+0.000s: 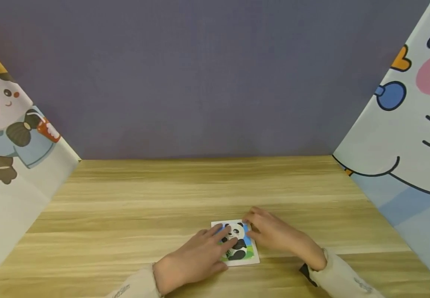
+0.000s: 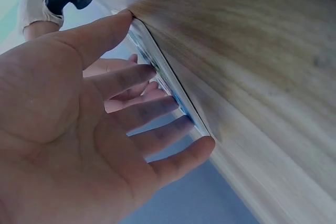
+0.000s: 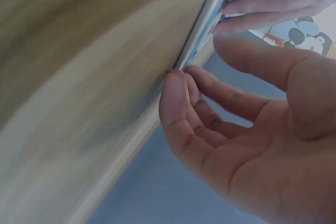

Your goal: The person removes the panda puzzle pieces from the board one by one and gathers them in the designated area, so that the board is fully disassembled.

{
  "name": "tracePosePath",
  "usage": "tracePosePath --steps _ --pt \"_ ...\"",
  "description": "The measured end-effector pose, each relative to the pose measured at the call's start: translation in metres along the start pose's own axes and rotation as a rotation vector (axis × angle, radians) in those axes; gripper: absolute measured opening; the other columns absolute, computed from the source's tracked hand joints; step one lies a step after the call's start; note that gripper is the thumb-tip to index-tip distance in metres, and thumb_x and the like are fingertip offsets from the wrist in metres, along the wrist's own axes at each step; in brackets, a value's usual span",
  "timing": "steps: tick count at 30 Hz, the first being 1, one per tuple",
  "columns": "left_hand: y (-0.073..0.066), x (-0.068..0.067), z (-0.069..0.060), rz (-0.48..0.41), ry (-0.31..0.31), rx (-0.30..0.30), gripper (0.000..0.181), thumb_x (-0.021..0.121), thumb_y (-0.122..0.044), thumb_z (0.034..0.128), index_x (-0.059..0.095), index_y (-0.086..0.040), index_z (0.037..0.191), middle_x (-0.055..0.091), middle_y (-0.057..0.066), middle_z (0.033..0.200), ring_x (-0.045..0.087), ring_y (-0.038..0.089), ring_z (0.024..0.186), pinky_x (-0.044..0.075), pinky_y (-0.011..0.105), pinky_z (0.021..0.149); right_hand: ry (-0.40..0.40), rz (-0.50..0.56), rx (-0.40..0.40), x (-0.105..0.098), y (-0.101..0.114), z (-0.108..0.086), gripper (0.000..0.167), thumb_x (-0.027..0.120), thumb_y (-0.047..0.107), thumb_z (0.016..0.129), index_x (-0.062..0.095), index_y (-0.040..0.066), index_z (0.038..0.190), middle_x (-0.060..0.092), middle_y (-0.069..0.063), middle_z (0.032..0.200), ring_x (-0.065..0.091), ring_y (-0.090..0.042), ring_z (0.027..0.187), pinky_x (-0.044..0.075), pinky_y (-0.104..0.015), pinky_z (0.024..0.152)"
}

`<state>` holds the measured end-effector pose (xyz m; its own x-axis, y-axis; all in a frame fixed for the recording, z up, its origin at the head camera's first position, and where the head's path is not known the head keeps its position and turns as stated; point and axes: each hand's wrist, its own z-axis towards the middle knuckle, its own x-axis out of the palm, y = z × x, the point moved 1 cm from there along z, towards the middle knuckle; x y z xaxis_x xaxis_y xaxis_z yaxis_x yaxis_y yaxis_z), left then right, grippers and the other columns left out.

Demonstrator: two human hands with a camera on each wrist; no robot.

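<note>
I count three cams, head plus two wrists, all catching the panda board [image 1: 241,245].
Head cam farthest, facing forward and down across the table [image 1: 133,207] to the back wall [image 1: 207,82]; left wrist cam close, low, tilted, looking past the left hand [image 1: 200,254] toward the right hand [image 1: 274,234]; right wrist cam likewise close, aimed back; wrist views share board edge and both hands.

The table [image 1: 144,198] was softly lit, the far wall [image 1: 200,82] more dimly. In both wrist views, wood grain [image 3: 105,51] was blurred and faint shadows were cast.
</note>
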<state>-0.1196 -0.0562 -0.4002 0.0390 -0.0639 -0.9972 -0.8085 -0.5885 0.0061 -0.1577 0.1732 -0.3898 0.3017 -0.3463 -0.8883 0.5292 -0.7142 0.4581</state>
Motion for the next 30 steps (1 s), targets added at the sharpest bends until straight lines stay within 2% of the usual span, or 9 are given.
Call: tracePosePath --steps 4,7,17,21,25,30 --pt "0.001 -0.001 0.000 -0.005 0.005 -0.003 0.063 0.058 -0.050 0.0972 0.043 -0.022 0.151 0.036 0.009 0.158 0.039 0.031 0.142 0.048 0.046 0.101 -0.022 -0.001 -0.023 0.002 0.001 -0.001 0.023 0.070 0.006 0.092 0.061 0.001 0.112 0.056 -0.006 0.106 0.051 -0.008 0.078 0.048 -0.022 0.063" --pt "0.000 -0.003 -0.001 -0.016 0.027 -0.013 0.064 0.059 -0.050 0.0961 0.044 -0.023 0.151 0.035 0.007 0.159 0.038 0.030 0.143 0.047 0.046 0.102 -0.031 -0.006 -0.023 0.004 0.001 0.000 0.021 0.070 0.004 0.091 0.059 0.003 0.109 0.054 -0.004 0.103 0.048 -0.008 0.078 0.046 -0.022 0.063" --pt "0.000 -0.005 -0.001 -0.049 0.022 -0.019 0.063 0.063 -0.048 0.0952 0.045 -0.023 0.150 0.036 0.007 0.158 0.039 0.029 0.142 0.046 0.048 0.103 -0.046 0.000 0.019 0.008 0.001 0.003 0.023 0.070 0.004 0.091 0.057 0.004 0.109 0.054 -0.004 0.105 0.048 -0.011 0.081 0.046 -0.023 0.065" --pt "0.002 -0.004 0.000 -0.060 0.000 -0.008 0.066 0.062 -0.049 0.0955 0.040 -0.025 0.153 0.038 0.006 0.157 0.040 0.030 0.141 0.046 0.051 0.101 -0.043 0.045 0.021 0.007 -0.002 0.004 0.021 0.071 0.004 0.090 0.057 0.005 0.105 0.054 -0.003 0.100 0.049 -0.010 0.081 0.047 -0.023 0.066" --pt "0.001 -0.004 0.001 -0.030 -0.022 0.000 0.065 0.060 -0.053 0.0953 0.041 -0.028 0.152 0.041 0.006 0.155 0.043 0.031 0.139 0.047 0.053 0.099 -0.015 0.110 0.059 0.006 -0.006 0.005 0.021 0.074 0.007 0.089 0.057 0.008 0.102 0.052 -0.001 0.096 0.049 -0.011 0.079 0.047 -0.024 0.066" --pt "-0.002 -0.005 0.002 0.018 -0.006 -0.020 0.063 0.060 -0.054 0.0939 0.045 -0.030 0.150 0.042 0.004 0.154 0.044 0.028 0.138 0.047 0.050 0.099 0.000 0.183 0.106 0.006 -0.007 0.007 0.023 0.076 0.007 0.087 0.059 0.007 0.101 0.054 -0.002 0.095 0.051 -0.015 0.082 0.048 -0.026 0.069"
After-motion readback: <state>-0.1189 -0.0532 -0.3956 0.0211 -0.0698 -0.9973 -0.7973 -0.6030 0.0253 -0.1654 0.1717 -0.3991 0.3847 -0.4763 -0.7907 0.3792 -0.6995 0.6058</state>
